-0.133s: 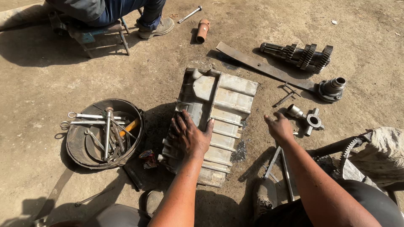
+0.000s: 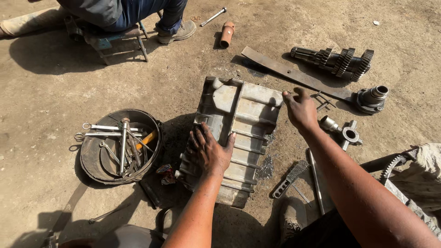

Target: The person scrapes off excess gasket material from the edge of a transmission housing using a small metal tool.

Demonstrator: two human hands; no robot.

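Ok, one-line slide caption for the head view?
Both hands, left and right, rest on a ribbed metal casing on dirt ground.

The left hand (image 2: 209,151) lies flat on a ribbed metal cover (image 2: 245,115); the right hand (image 2: 301,108) touches its far corner.

Bare, dusty concrete floor (image 2: 55,82), oil-stained in patches, lies under hard sunlight with sharp shadows; a small metal stool (image 2: 117,39) stands at the top.
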